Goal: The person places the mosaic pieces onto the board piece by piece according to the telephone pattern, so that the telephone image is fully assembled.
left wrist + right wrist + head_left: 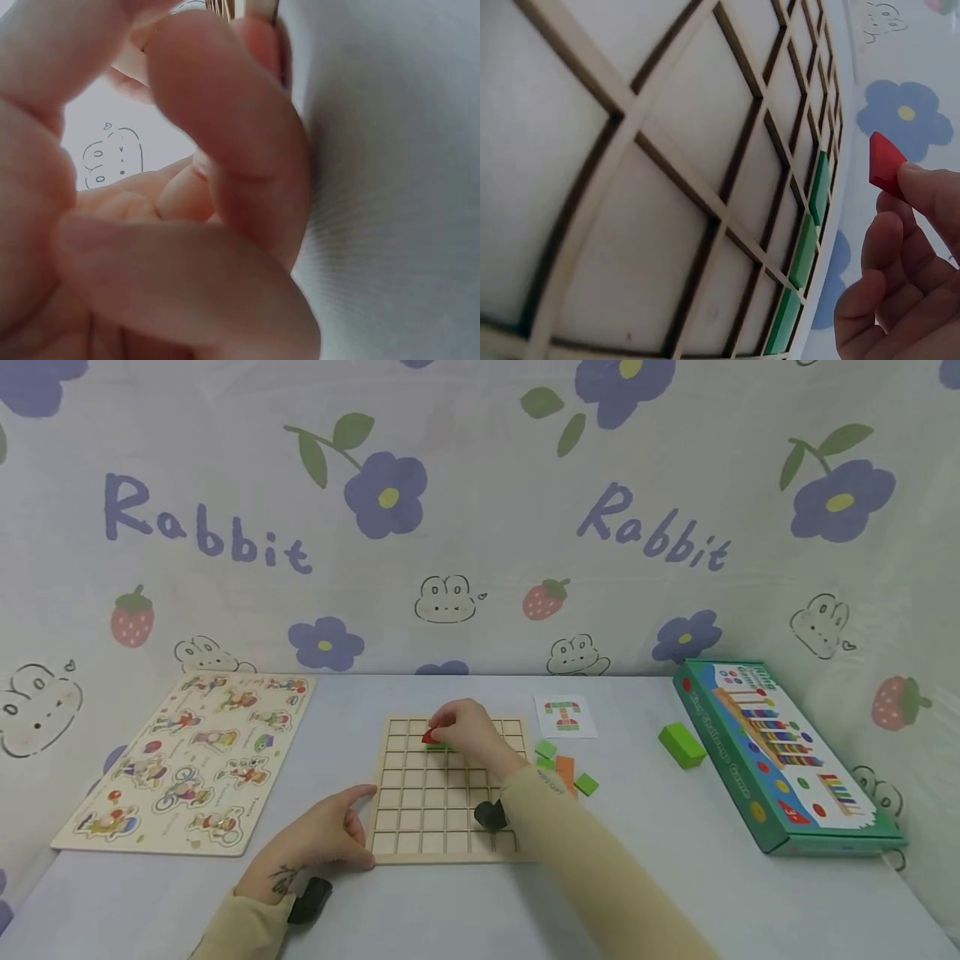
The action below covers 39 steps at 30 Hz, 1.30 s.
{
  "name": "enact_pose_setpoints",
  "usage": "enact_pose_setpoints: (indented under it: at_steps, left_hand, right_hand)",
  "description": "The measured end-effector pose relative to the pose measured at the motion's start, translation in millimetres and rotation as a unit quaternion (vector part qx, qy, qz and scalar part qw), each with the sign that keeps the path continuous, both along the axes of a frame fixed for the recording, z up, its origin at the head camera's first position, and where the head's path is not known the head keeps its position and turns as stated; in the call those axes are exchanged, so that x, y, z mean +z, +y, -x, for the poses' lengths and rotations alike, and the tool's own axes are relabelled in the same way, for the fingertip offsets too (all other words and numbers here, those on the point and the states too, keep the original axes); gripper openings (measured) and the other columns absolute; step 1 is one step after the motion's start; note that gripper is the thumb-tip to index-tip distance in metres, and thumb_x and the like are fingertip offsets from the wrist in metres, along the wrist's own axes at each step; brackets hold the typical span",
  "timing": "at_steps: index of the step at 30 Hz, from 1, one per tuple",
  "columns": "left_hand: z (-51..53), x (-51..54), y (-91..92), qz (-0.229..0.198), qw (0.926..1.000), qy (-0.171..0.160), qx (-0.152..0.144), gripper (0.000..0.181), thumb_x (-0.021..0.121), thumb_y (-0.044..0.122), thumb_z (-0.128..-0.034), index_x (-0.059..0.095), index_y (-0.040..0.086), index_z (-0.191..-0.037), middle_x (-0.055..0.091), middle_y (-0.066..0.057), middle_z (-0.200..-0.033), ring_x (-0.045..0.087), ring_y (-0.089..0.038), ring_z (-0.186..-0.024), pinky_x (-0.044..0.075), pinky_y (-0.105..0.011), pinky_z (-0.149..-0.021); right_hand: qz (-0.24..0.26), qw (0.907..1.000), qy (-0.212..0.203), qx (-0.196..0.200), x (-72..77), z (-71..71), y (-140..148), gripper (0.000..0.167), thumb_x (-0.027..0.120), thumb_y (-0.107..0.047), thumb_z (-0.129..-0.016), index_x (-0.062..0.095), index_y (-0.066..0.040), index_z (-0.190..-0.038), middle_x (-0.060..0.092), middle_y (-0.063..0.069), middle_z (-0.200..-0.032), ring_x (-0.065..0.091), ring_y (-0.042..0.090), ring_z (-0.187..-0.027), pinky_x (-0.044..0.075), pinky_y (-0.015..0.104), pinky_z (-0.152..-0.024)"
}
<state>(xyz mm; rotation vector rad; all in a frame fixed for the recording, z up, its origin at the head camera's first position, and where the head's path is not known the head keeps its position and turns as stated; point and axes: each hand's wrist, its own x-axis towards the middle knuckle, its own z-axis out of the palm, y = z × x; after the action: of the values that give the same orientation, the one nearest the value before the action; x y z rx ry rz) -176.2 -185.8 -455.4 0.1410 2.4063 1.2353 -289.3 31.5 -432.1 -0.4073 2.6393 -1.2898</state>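
A pale wooden grid board (405,819) lies flat on the table. Between thumb and fingertips, my right hand (476,737) pinches a small red tile (886,163) above the board's upper left part. In the right wrist view the tile is tilted and apart from the grid. Green tiles (803,251) sit in a line of cells there; in the head view my hand hides some of that area. My left hand (318,831) rests at the board's left edge, with its index fingertip and thumb spread along the lower left side. Close up, its fingers (225,127) touch the board's end.
Loose green tiles (587,784) and orange tiles (565,767) lie right of the board, partly behind my sleeve. A pattern card (585,727) sits behind them. Farther right are a green block (682,745) and a game box (787,752). A picture puzzle board (165,793) lies left.
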Motion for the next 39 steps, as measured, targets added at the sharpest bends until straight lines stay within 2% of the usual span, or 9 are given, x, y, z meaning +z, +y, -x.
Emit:
enact_pose_setpoints:
  at_steps: [3,7,15,21,26,32,35,39]
  left_hand:
    - [0.3,-0.3,0.3,0.000,1.0000,0.001,-0.001,0.097,0.081,0.000,-0.0575,0.031,0.004,-0.141,0.056,-0.005,-0.065,0.049,-0.013,-0.054,0.039,-0.027,-0.051]
    - [0.1,-1.2,0.9,0.001,1.0000,0.003,-0.002,0.097,0.082,0.000,-0.0572,0.032,0.004,-0.141,0.056,-0.005,-0.065,0.049,-0.013,-0.054,0.039,-0.027,-0.051]
    - [0.0,-1.8,1.4,-0.002,1.0000,0.002,0.003,0.097,0.081,-0.001,-0.0566,0.032,0.005,-0.141,0.056,-0.005,-0.064,0.048,-0.013,-0.054,0.039,-0.027,-0.051]
    - [-0.4,-0.7,0.9,-0.005,1.0000,0.001,-0.001,0.097,0.081,0.000,-0.0569,0.032,0.004,-0.141,0.056,-0.005,-0.065,0.048,-0.013,-0.054,0.039,-0.027,-0.051]
    - [-0.4,-1.2,0.2,-0.009,0.9999,0.002,-0.005,0.097,0.081,-0.001,-0.0570,0.031,0.004,-0.141,0.056,-0.005,-0.064,0.048,-0.013,-0.054,0.039,-0.027,-0.050]
    - [-0.3,-1.3,0.0,-0.006,1.0000,0.002,-0.002,0.098,0.081,-0.001,-0.0565,0.031,0.003,-0.141,0.056,-0.005,-0.064,0.049,-0.013,-0.054,0.040,-0.027,-0.051]
    - [-0.3,-1.5,-0.4,-0.007,1.0000,0.003,-0.002,0.098,0.081,-0.001,-0.0565,0.031,0.003,-0.141,0.056,-0.005,-0.064,0.049,-0.013,-0.054,0.040,-0.027,-0.050]
    - [-0.5,-1.7,-1.1,-0.007,1.0000,0.004,-0.003,0.098,0.081,-0.001,-0.0566,0.031,0.003,-0.141,0.057,-0.005,-0.064,0.049,-0.013,-0.054,0.039,-0.027,-0.050]
  right_hand:
    - [-0.043,0.9988,0.021,0.013,-2.7,0.3,-5.7,0.011,0.062,-0.008,-0.085,0.070,-0.009,-0.093,0.066,0.005,-0.096,0.058,0.018,-0.090,0.046,0.030,-0.077]
    - [-0.082,0.9960,0.034,0.010,-4.9,-0.5,-12.6,0.010,0.062,-0.011,-0.086,0.070,-0.013,-0.092,0.067,0.001,-0.098,0.058,0.016,-0.092,0.045,0.031,-0.079]
    - [-0.121,0.9915,0.046,-0.009,-8.9,0.3,-21.7,0.011,0.062,-0.013,-0.086,0.071,-0.017,-0.092,0.067,-0.002,-0.098,0.059,0.015,-0.092,0.046,0.031,-0.077]
    - [-0.146,0.9879,0.054,-0.001,-9.6,-1.2,-25.6,0.010,0.062,-0.013,-0.087,0.070,-0.017,-0.091,0.067,-0.001,-0.097,0.059,0.015,-0.091,0.046,0.031,-0.075]
    - [-0.171,0.9836,0.058,0.010,-8.8,-0.9,-28.3,0.016,0.057,-0.011,-0.089,0.071,-0.016,-0.097,0.066,0.001,-0.100,0.059,0.016,-0.087,0.046,0.030,-0.072]
    - [-0.209,0.9754,0.067,0.021,-10.0,0.5,-31.4,0.028,0.052,-0.006,-0.087,0.070,-0.017,-0.104,0.062,0.003,-0.117,0.057,0.017,-0.101,0.047,0.031,-0.077]
    - [-0.210,0.9755,0.061,0.024,-10.2,1.0,-32.7,0.029,0.052,-0.004,-0.086,0.070,-0.017,-0.105,0.062,0.002,-0.117,0.057,0.017,-0.104,0.047,0.032,-0.079]
    - [-0.211,0.9759,0.045,0.034,-10.1,0.7,-34.1,0.030,0.052,-0.003,-0.085,0.069,-0.016,-0.107,0.064,0.002,-0.114,0.057,0.016,-0.098,0.047,0.031,-0.077]
